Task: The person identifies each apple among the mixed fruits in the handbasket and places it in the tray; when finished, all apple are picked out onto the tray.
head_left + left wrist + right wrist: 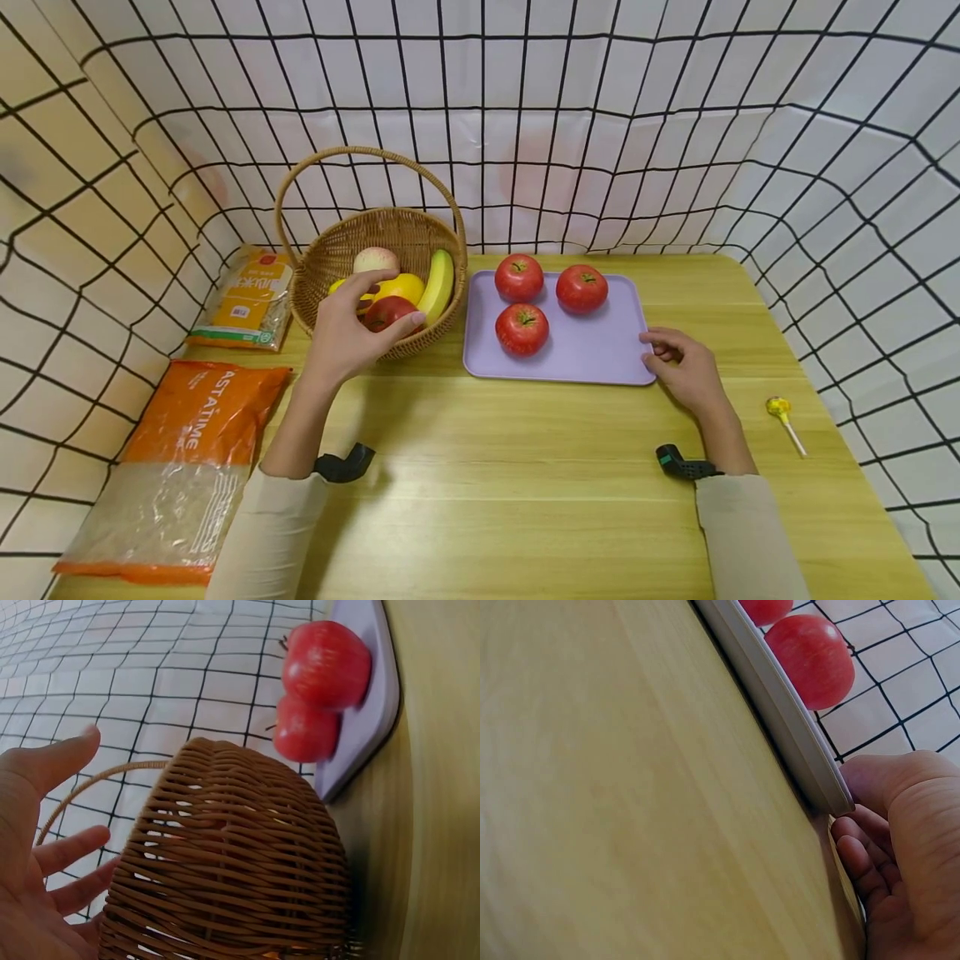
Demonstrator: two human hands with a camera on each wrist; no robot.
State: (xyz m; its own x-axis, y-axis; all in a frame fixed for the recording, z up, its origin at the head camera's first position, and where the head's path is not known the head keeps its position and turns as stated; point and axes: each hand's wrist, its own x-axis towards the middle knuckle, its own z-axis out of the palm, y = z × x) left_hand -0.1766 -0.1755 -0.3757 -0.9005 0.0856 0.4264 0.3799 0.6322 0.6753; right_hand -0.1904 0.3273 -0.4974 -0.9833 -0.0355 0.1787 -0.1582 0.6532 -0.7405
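Note:
My left hand [348, 329] hovers over the front of a wicker basket [393, 218], thumb and fingers spread apart with nothing between them. Below it in the basket lies a red apple [390, 312], partly hidden by the hand. Yellow fruit [405, 287], a banana [437, 287] and a pale peach-like fruit [375, 259] share the basket. The left wrist view shows the basket's woven side [232, 847] beside the fingers. My right hand [684, 367] pinches the right edge of a lilac tray [592, 354], thumb at the rim, other fingers curled lower. Three red apples [522, 329] sit on the tray.
An orange-and-clear bag [180, 467] lies at the left, with a smaller food packet [247, 300] behind it. A yellow-wrapped lollipop [782, 412] rests on the table [525, 483] at the right. Black-lined white sheeting [540, 125] encloses the back and sides.

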